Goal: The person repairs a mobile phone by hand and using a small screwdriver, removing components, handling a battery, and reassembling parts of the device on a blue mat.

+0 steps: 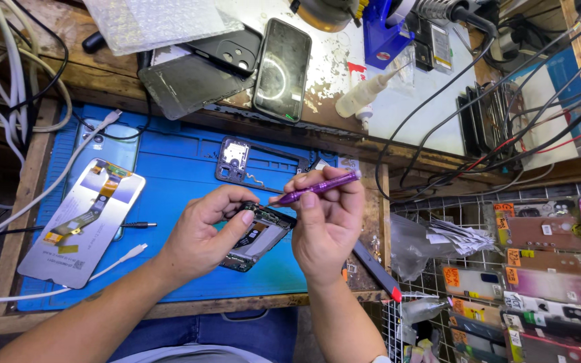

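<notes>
My left hand (203, 232) holds an opened phone body (258, 236) with its circuit board showing, tilted above the blue work mat (176, 171). My right hand (327, 218) grips a purple screwdriver (317, 187), its tip resting at the upper edge of the phone body by my left thumb. A detached phone screen panel (82, 222) with an orange flex cable lies face down on the mat at the left. A phone frame piece (250, 161) with a camera cut-out lies on the mat just beyond my hands.
Two phones (282, 67) and a dark back cover (186, 84) lie on the raised wooden shelf behind. White cables (8, 81) hang at left. A glue bottle (361, 94), black wires and a wire rack of packaged parts (539, 282) stand at right. A red-tipped tool (376, 269) lies by my right wrist.
</notes>
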